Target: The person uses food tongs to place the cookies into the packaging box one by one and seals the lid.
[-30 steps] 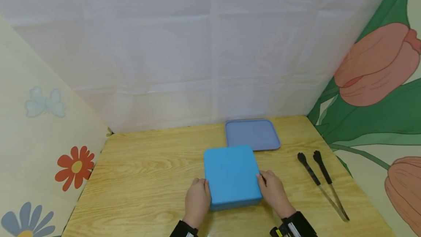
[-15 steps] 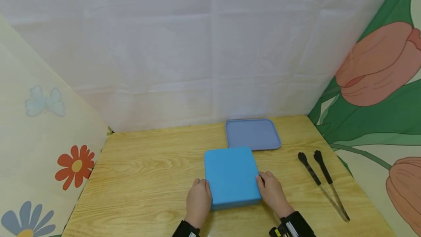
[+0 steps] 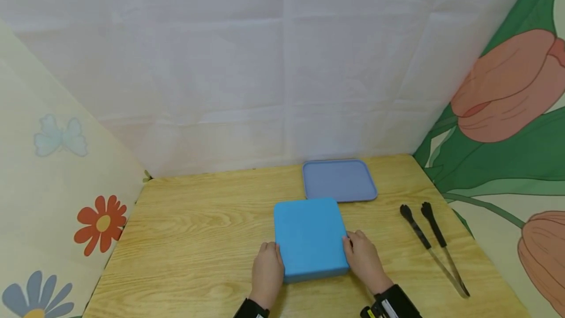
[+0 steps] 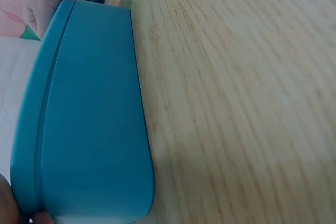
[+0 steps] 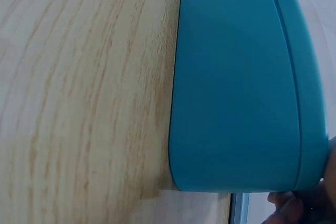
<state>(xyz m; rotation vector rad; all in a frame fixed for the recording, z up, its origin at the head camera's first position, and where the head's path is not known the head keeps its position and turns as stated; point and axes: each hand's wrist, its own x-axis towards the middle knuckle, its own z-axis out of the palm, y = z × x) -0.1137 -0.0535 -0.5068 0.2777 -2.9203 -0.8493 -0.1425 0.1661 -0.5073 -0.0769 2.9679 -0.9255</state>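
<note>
A blue square box with rounded corners [image 3: 311, 237] sits on the wooden table near its front. My left hand [image 3: 268, 271] grips its left side, thumb along the top edge. On the opposite side my right hand [image 3: 366, 261] holds the box with curled fingers. In the left wrist view a seam runs round the box [image 4: 89, 114], marking off a shallow lid; fingertips [image 4: 8, 203] press at the lid's corner. The right wrist view shows the same lid line on the box [image 5: 236, 87], its base flat on the wood. Whatever is inside is hidden.
Behind the box lies a shallow periwinkle tray [image 3: 340, 180], its front edge partly overlapped by the box. To the right, metal tongs with black ends [image 3: 434, 225] lie spread on the table [image 3: 198, 239]. A white cloth [image 3: 212, 72] hangs at the back; flowered panels flank both sides.
The box has shifted very slightly toward me, with both hands staying on its sides. The tray and tongs have not moved.
</note>
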